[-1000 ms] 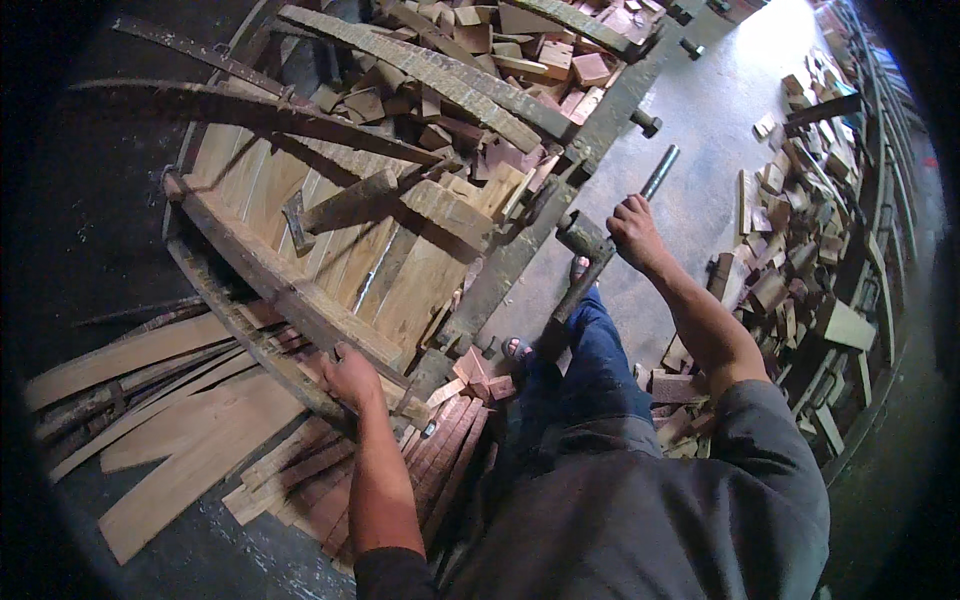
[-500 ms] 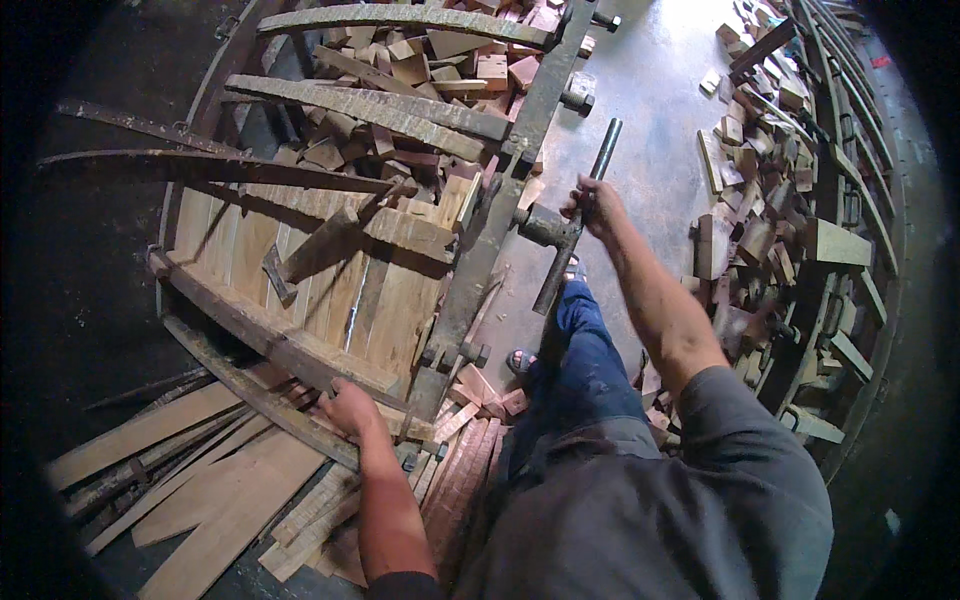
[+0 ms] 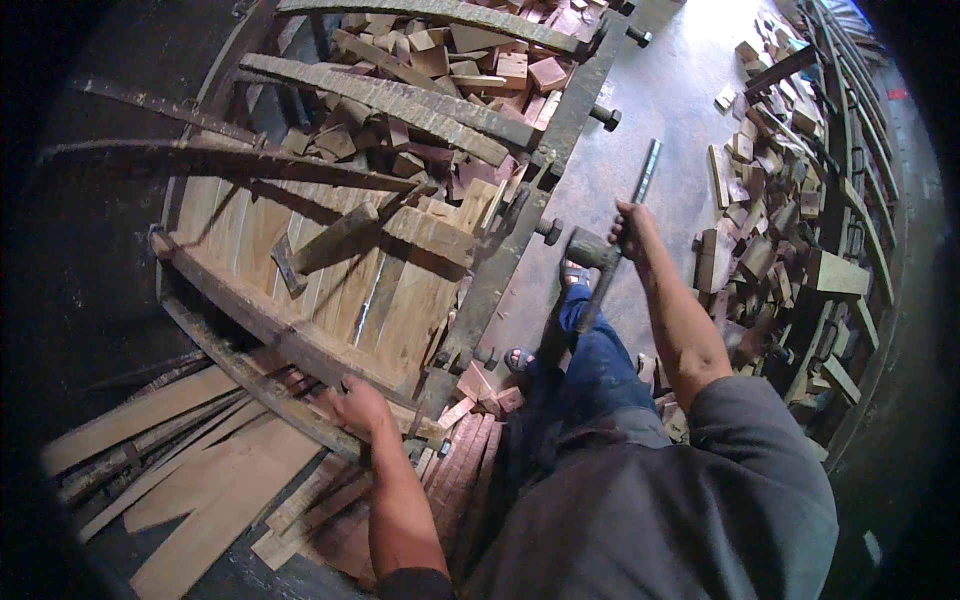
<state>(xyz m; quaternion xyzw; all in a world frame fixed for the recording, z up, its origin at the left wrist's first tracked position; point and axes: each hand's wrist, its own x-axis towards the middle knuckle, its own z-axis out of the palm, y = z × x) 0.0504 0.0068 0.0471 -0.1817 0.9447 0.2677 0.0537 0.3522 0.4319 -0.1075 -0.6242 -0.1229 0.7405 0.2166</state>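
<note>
My right hand (image 3: pixel 637 225) is closed around the long bar of a T-handle socket wrench (image 3: pixel 648 172). The wrench's round socket end points left toward a bolt (image 3: pixel 548 231) on the metal frame rail (image 3: pixel 590 95), with a gap between them. Lower left, my left hand (image 3: pixel 362 408) grips the near end of a thick curved wooden bar (image 3: pixel 285 335); its fingertips are partly hidden. That bar lies across a panel of upright light boards (image 3: pixel 330 290) clamped in the frame. A hammer (image 3: pixel 290 268) lies on the boards, its head toward the left.
Wood offcuts (image 3: pixel 430 60) are heaped behind the curved bars. More offcuts (image 3: pixel 745 220) pile up on the right beside another barred frame (image 3: pixel 850 180). Loose planks (image 3: pixel 230 490) lie at lower left. My sandalled foot (image 3: pixel 518 360) stands on the floor beside the rail.
The wrench's socket has come off the bolt, and my right hand has carried it to the right. My left hand stays at the wooden bar. The view has shifted slightly.
</note>
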